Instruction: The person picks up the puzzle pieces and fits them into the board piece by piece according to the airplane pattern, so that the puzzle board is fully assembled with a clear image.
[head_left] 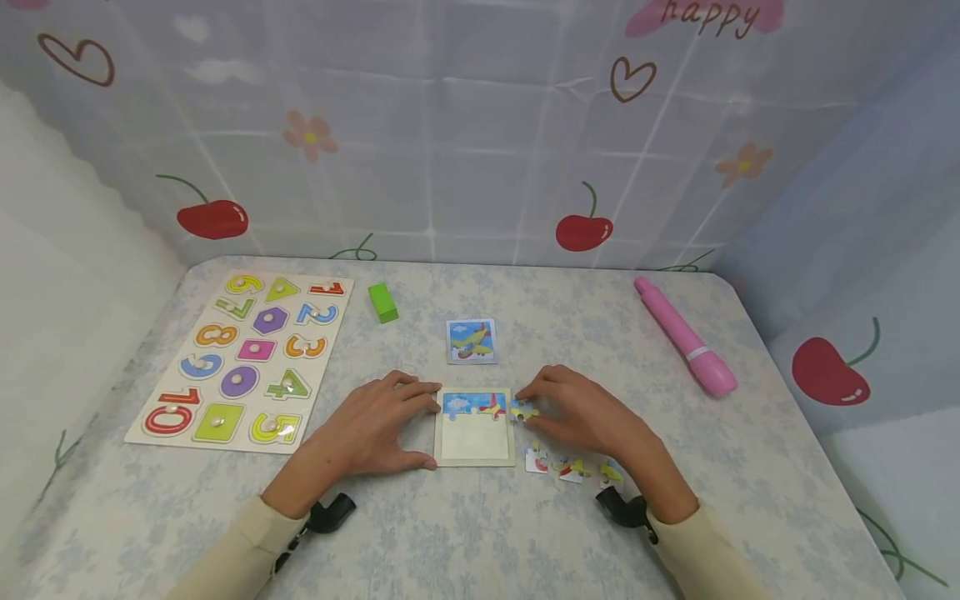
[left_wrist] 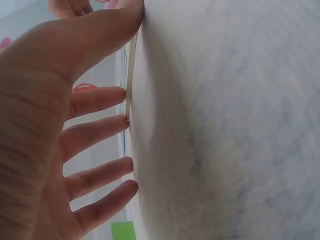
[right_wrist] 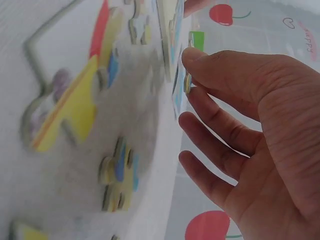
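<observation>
A small square jigsaw tray (head_left: 474, 463) lies in front of me, its top row filled with blue, white and red puzzle pieces (head_left: 472, 404). My left hand (head_left: 378, 423) steadies its left side, thumb at the lower corner and fingertips along the edge; these fingers look straight in the left wrist view. Between thumb and index finger, my right hand (head_left: 588, 408) pinches a blue-and-yellow puzzle piece (head_left: 522, 411) at the tray's right edge. Below that hand lie several loose pieces (head_left: 572, 469), one yellow-winged piece (right_wrist: 75, 112) large in the right wrist view.
Beyond the tray lies a picture card (head_left: 472, 342) of a yellow airplane. A green block (head_left: 383, 302) sits farther back, left of it. The number-and-shape board (head_left: 225, 367) covers the left side; a pink tube-shaped object (head_left: 682, 333) lies at the right.
</observation>
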